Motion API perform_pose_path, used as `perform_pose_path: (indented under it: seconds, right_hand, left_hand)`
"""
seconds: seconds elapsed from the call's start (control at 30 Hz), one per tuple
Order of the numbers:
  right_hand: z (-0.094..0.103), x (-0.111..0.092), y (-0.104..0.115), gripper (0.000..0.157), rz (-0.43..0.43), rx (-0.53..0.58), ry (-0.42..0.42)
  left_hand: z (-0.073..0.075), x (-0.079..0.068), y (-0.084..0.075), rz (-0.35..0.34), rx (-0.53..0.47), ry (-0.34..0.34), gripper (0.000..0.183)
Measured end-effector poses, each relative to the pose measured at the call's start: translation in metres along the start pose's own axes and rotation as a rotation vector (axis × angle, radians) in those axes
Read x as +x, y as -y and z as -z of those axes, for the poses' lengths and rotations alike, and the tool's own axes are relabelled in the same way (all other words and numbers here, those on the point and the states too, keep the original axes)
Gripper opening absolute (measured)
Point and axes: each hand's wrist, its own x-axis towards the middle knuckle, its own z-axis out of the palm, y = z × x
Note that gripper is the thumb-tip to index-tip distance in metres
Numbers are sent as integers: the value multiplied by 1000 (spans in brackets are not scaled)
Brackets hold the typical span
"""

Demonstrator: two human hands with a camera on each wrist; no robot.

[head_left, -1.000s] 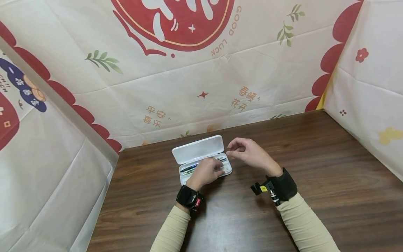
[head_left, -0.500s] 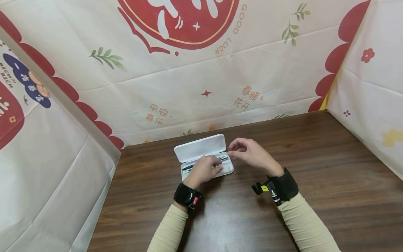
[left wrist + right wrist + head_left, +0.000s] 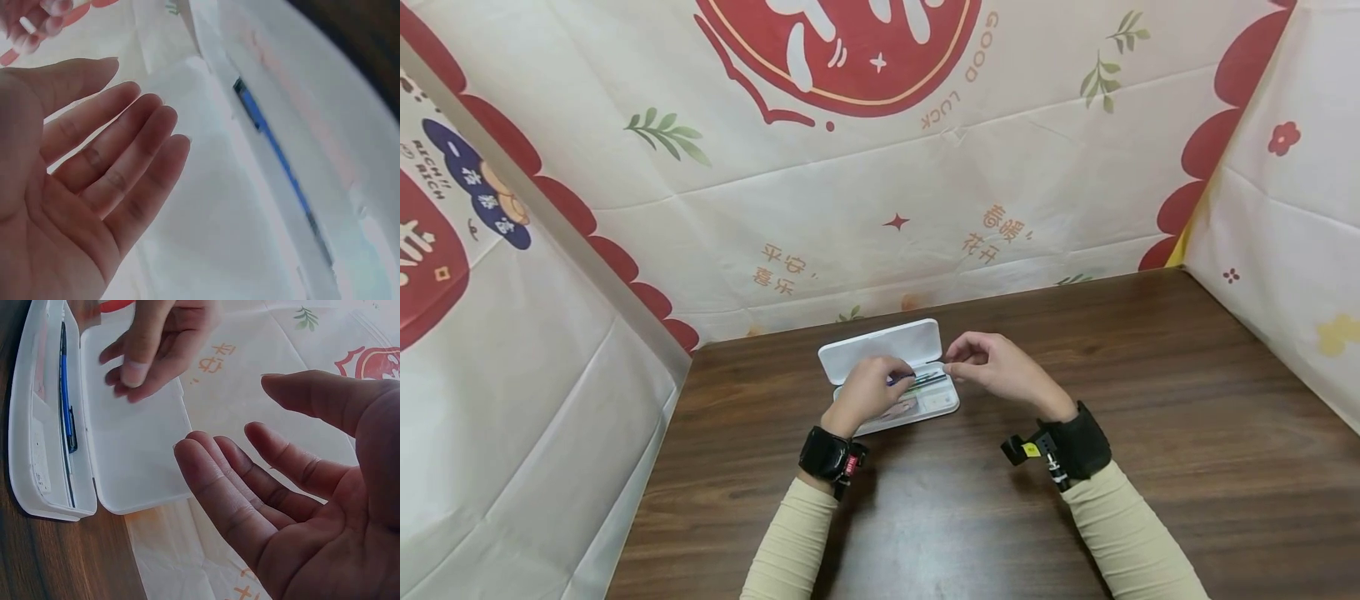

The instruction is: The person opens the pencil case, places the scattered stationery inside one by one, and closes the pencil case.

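A white pencil case (image 3: 951,407) stands on the table with its lid (image 3: 880,343) raised toward the back. A blue pen (image 3: 65,381) lies lengthwise inside it, and slim sticks with green parts (image 3: 931,378) show in the head view. My left hand (image 3: 867,390) is over the left part of the case and hides some of it; in the left wrist view its fingers extend with nothing between them. Beside the case's right end is my right hand (image 3: 996,367), its fingers gently bent and holding nothing.
The brown wooden table (image 3: 985,533) spreads out around the case. A printed cloth (image 3: 865,179) hangs behind it, and further cloth walls stand on the left (image 3: 550,400) and right (image 3: 1300,217).
My left hand has shifted slightly left and back over the case, uncovering more of its right part. The right hand stays nearly still. The head view has turned a little.
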Motion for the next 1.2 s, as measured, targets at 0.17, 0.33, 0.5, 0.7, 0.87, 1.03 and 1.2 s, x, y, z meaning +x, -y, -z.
perform_pose_path:
  seconds: [0.17, 0.33, 0.5, 0.7, 0.87, 1.03, 1.2]
  right_hand:
    - [0, -1, 3, 21, -24, -14, 4]
    - [1, 1, -5, 24, -18, -13, 9]
    - [1, 0, -5, 24, -8, -10, 11]
    - [1, 1, -5, 20, -21, -6, 24]
    - [0, -1, 2, 20, -28, -24, 27]
    - [2, -8, 23, 21, -31, -32, 40]
    - [3, -11, 34, 17, -33, -47, 48]
  left_hand:
    - [15, 2, 8, -9, 13, -63, 16]
    - [33, 6, 12, 20, 15, -102, 16]
    - [46, 8, 16, 31, 22, -160, 17]
    - [53, 10, 19, 65, 3, -233, 16]
    - [53, 10, 23, 99, 13, -247, 15]
    - [50, 11, 25, 108, 4, -247, 19]
    - [47, 12, 27, 104, 1, -235, 22]
